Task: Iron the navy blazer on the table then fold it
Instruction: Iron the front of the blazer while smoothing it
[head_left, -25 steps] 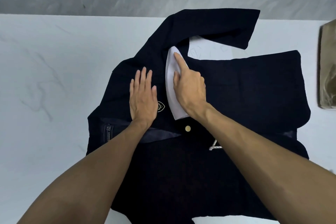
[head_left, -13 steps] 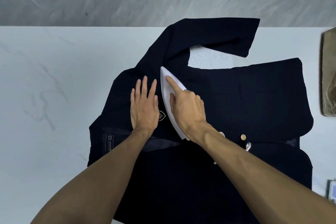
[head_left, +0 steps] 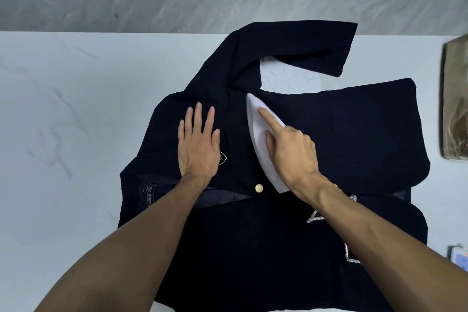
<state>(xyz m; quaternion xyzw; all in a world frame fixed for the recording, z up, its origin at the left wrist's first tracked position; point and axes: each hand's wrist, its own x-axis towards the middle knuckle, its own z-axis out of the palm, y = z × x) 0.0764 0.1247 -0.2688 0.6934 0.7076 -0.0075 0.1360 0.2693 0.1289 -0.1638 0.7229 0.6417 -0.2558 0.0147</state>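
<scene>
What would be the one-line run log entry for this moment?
step: ironing | right hand: grips white wedge-shaped iron on navy fabric blazer | left hand: pressed flat on blazer beside iron

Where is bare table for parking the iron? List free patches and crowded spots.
Widest: the white table left of the blazer. Narrower: the strip between the blazer and the brown package. Crowded: mid-blazer, where the left hand, right hand and iron sit; a small device occupies the near right corner.

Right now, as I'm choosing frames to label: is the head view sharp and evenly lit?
Head view: left hand, right hand and white iron sharp; brown bag at right edge smeared; light soft and even; navy blazer nearly black, folds faint.
</scene>
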